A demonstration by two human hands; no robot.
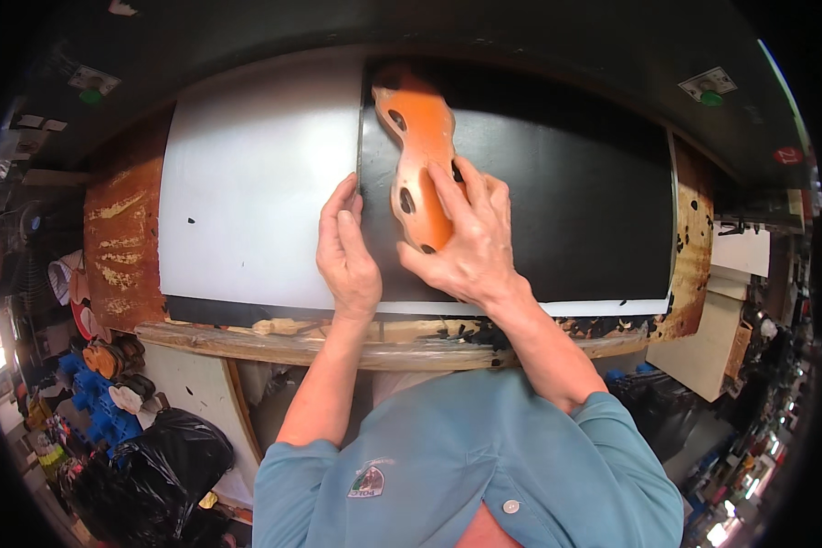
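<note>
An orange, sole-shaped cutting die [426,151] with several dark oval openings and a pale rim lies lengthwise on a black sheet [566,205], near the sheet's left edge. My right hand [473,228] grips the near half of the die, thumb on its left side and fingers over its top and right side. Beside that edge, my left hand [349,256] stands on its side, fingers stretched out and holding nothing that shows. The fingertips are at the border between the black sheet and the white board [256,192] beneath.
A dark machine beam [411,27] with two green buttons hangs over the far side. Along the near edge runs a worn wooden rail [411,352] strewn with black scraps. Black plastic bags [173,466] and blue crates [91,402] stand at lower left.
</note>
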